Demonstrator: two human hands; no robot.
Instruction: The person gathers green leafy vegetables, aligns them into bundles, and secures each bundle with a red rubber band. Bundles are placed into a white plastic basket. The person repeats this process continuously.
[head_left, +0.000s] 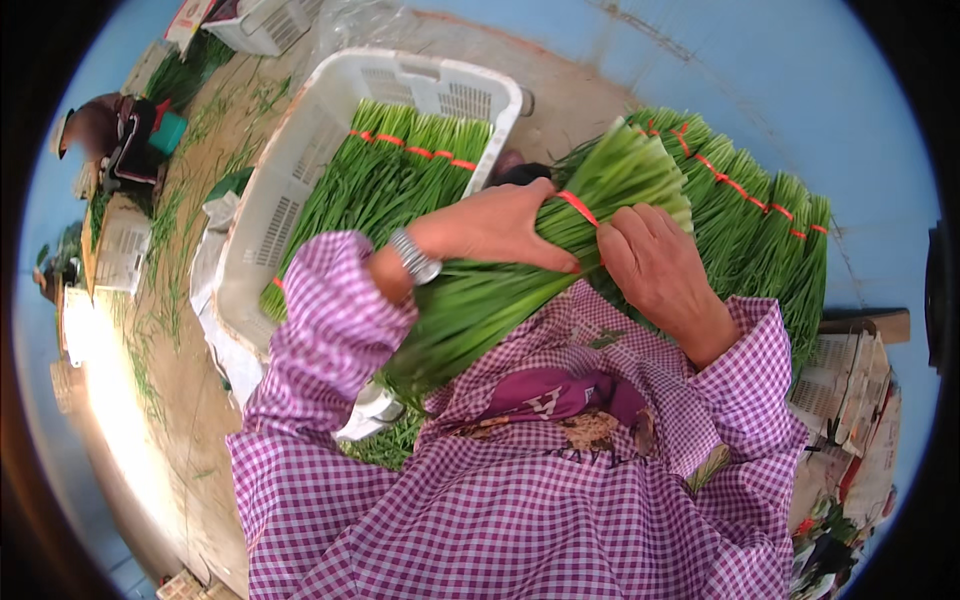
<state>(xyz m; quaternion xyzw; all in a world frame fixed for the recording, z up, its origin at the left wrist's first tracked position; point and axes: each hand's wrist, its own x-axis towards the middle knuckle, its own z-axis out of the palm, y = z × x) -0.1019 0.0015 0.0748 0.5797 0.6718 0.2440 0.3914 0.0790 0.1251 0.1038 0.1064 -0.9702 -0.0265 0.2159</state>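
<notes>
A thick bundle of long green leafy stalks, like garlic chives (487, 300), lies across my lap, its pale cut ends towards the upper right. My left hand (502, 229), with a metal wristwatch, spreads over the bundle and holds it. A red tie (577, 208) runs round the stalks between my hands. My right hand (652, 262) is closed beside the tie, its fingertips pinching at the band; the part inside the fingers is hidden. Tied bundles (420, 161) fill part of a white plastic crate (510, 90) at upper left. More tied bundles (750, 195) lean in a row at the right.
A person (112, 142) sits bent over at the far left, near another crate (124, 247). Loose leaves (169, 255) litter the floor. A blue wall (787, 75) stands behind the bundles. Crates (829, 375) stand at the right; another (262, 30) is at top left.
</notes>
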